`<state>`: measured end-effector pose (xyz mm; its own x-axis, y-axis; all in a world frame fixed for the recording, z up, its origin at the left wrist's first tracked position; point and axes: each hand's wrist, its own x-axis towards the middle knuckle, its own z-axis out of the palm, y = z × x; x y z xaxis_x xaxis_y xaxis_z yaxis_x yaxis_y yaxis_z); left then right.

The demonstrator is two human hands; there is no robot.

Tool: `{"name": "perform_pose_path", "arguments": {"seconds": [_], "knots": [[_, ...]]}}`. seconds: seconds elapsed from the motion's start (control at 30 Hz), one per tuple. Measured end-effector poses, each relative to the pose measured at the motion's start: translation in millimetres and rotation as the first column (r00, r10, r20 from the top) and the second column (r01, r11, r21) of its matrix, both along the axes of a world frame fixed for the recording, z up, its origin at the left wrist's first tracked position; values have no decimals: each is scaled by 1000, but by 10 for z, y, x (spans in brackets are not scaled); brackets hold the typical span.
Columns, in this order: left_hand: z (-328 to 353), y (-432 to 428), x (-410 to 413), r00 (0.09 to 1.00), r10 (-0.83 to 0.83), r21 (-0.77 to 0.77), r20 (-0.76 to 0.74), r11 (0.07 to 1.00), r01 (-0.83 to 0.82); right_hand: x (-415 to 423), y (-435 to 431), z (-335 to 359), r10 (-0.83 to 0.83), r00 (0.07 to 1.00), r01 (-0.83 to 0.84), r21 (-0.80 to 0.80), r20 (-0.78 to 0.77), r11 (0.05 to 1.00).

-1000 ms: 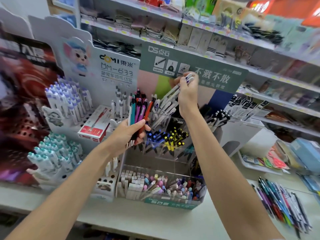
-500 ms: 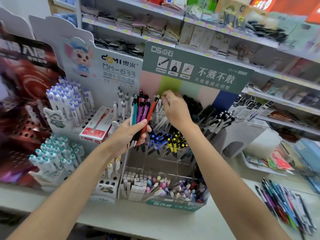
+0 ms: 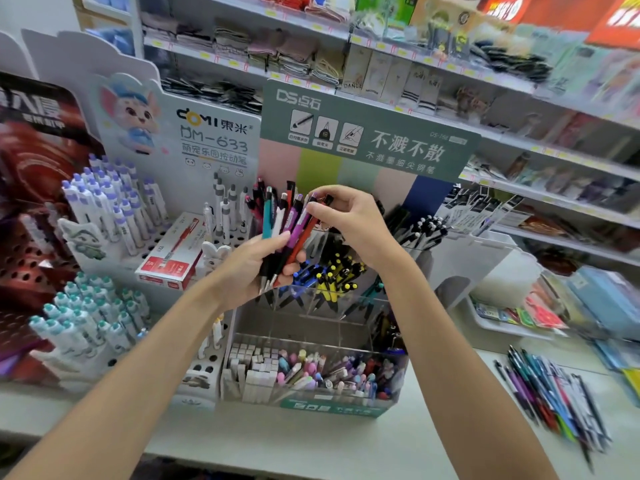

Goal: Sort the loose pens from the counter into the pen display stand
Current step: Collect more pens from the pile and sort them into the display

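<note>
My left hand is just in front of the upper tiers of the clear pen display stand, its fingers curled round a bundle of pens that stands nearly upright, clicker ends up: teal, white, purple, orange-red and dark barrels. My right hand is just beside it, above the stand's yellow-and-black pens, with thumb and forefinger pinching the top end of one pen in the bundle; I cannot tell if it is the purple one or the orange-red one. The other fingers of that hand are loosely bent. To the right of the stand, well apart from it, loose pens lie in a heap on the pale tabletop. The stand's green sign rises behind both hands.
</note>
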<state>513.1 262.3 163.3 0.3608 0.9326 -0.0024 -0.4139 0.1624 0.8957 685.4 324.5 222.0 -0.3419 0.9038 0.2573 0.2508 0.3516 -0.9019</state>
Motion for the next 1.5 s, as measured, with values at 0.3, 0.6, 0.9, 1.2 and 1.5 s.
{"name": "perform_pose_path", "arguments": {"seconds": [0.3, 0.6, 0.9, 1.2, 1.5], "knots": [[-22, 26, 345, 979, 16, 117, -202, 993, 8, 354, -113, 11, -51, 996, 44, 79, 80, 996], [-75, -98, 477, 978, -12, 103, -208, 994, 34, 681, -45, 103, -119, 992, 123, 86, -49, 989], [-140, -159, 502, 978, -44, 62, -206, 996, 58, 573, -150, -77, -125, 992, 128, 134, -28, 983], [-65, -222, 259, 962, 75, 101, -263, 994, -50, 424, -197, 66, -119, 961, 152, 118, -251, 981], [-261, -333, -440, 886, 429, 55, -175, 903, -426, -80, -308, -272, -217, 961, 264, 338, -170, 903]]}}
